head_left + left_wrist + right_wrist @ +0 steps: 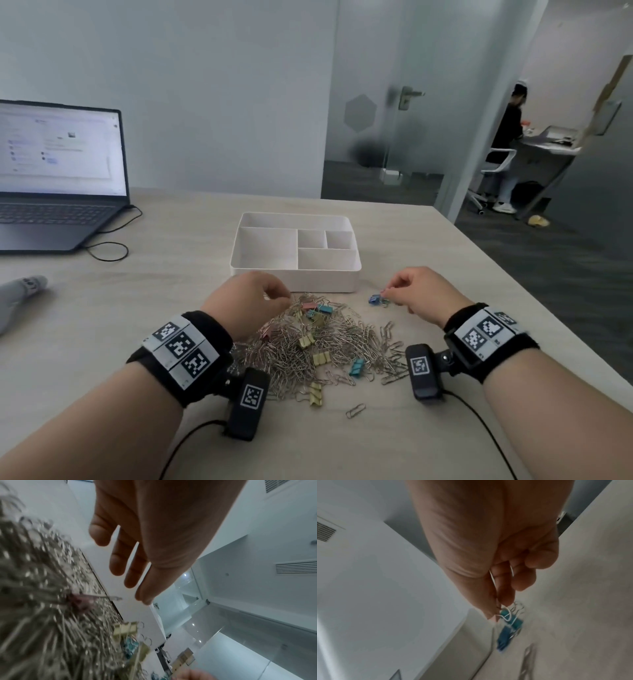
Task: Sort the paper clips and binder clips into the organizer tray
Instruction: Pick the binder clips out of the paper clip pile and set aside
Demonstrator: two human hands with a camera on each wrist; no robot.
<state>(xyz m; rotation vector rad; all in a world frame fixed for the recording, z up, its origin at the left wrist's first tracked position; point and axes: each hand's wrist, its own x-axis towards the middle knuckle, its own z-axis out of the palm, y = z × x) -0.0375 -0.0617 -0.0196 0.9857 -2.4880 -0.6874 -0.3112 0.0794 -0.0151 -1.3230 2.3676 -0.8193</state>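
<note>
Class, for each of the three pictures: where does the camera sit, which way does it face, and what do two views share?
Head: worn high, facing down at white divided organizer tray; both forearms show.
Left wrist: looks along the left hand over the silver paper clip pile.
Right wrist: looks along the right hand pinching blue binder clips.
Shared: head and right wrist both show those clips.

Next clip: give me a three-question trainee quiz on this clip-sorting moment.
1. True or false: the organizer tray already holds clips.
2. Which hand pinches the blue binder clips? A) left hand B) right hand
3. Fill in: the mixed pile of clips lies between the tray and the ____.

Key: 1 false, every visible compartment is empty; 2 B; 3 person (the near table edge).
</note>
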